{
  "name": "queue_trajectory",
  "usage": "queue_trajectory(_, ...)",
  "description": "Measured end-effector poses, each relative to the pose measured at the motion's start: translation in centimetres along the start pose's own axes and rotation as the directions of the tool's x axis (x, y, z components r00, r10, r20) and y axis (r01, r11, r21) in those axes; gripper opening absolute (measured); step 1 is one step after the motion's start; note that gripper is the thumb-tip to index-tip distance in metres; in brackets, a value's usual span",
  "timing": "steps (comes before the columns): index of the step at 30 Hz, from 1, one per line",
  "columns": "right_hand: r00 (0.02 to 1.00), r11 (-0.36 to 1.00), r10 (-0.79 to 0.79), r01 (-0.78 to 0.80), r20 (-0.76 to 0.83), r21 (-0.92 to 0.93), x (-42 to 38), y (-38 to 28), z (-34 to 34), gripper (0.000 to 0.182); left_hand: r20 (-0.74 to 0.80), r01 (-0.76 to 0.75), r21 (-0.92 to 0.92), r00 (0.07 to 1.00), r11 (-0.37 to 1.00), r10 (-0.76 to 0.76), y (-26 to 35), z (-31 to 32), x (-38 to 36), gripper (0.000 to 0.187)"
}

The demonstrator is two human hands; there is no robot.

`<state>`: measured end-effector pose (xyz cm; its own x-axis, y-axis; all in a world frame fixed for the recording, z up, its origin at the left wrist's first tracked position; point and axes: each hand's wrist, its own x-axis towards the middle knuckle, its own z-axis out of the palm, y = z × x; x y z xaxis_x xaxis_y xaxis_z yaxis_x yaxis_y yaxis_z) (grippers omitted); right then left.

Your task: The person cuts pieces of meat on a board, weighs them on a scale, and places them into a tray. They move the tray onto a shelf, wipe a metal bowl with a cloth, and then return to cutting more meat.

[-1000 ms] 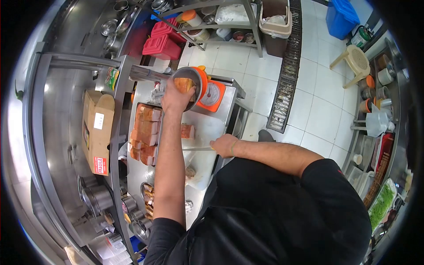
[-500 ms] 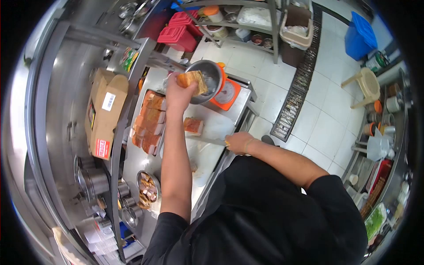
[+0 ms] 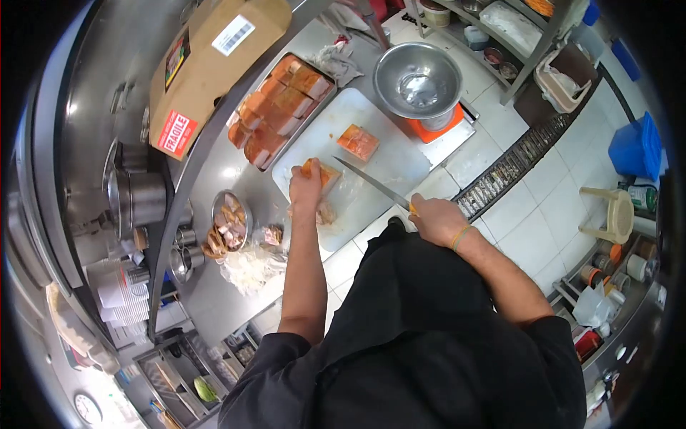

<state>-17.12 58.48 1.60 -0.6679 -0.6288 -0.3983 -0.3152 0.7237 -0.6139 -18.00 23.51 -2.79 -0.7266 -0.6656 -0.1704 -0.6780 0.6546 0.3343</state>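
My left hand [image 3: 306,189] is closed on a block of meat with an orange-brown top [image 3: 329,176], pressing it at the left side of the white cutting board [image 3: 404,157]. In my right hand [image 3: 437,220] is a long knife [image 3: 375,182], its yellow-orange handle mostly covered by my fingers. The blade angles over the board, its tip just right of the held block and apart from it. Beyond the tip lies a second meat block [image 3: 358,144]. Pale scraps [image 3: 325,212] lie near my left wrist.
Left of the board stands a metal tray [image 3: 301,129] of similar meat blocks. A steel bowl [image 3: 418,75] rests on an orange scale [image 3: 437,126] at the far right. Nearer left are a bowl of meat pieces [image 3: 232,222] and crumpled plastic [image 3: 250,268]. A cardboard box [image 3: 214,61] sits on the overhead shelf.
My left hand has come down from beside the steel bowl to the board with a meat block in its grip. The knife has turned to point up and left. The camera view has shifted.
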Motion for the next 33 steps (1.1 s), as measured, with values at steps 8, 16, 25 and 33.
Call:
queue_trajectory(8, 0.999, 0.999, -0.033, 0.032, -0.029, -0.030, 2.7, -4.2, -0.7, 0.025, -0.001, -0.168, -0.123, 0.986, 0.978, 0.169, -2.2, -2.1, 0.0, 0.078)
queue_trajectory(16, 0.999, 0.998, -0.049, 0.049, -0.019, -0.034, 3.0, -6.1, -0.7, 0.020, 0.211, -0.335, 0.060, 0.925, 0.940, 0.316, -0.3, -2.5, -0.6, 0.103)
queue_trajectory(25, 1.000, 1.000, 0.001, -0.001, 0.023, -0.008, 4.3, -8.8, -0.9, 0.016, 0.134, -0.293, 0.020, 0.948, 0.956, 0.287, 0.2, -1.0, -0.5, 0.085)
queue_trajectory(33, 1.000, 1.000, -0.004, 0.004, 0.017, 0.015, 9.7, -9.9, 0.8, 0.018, 0.077, -0.320, -0.044, 0.943, 0.946, 0.323, 0.1, -0.5, -0.7, 0.079)
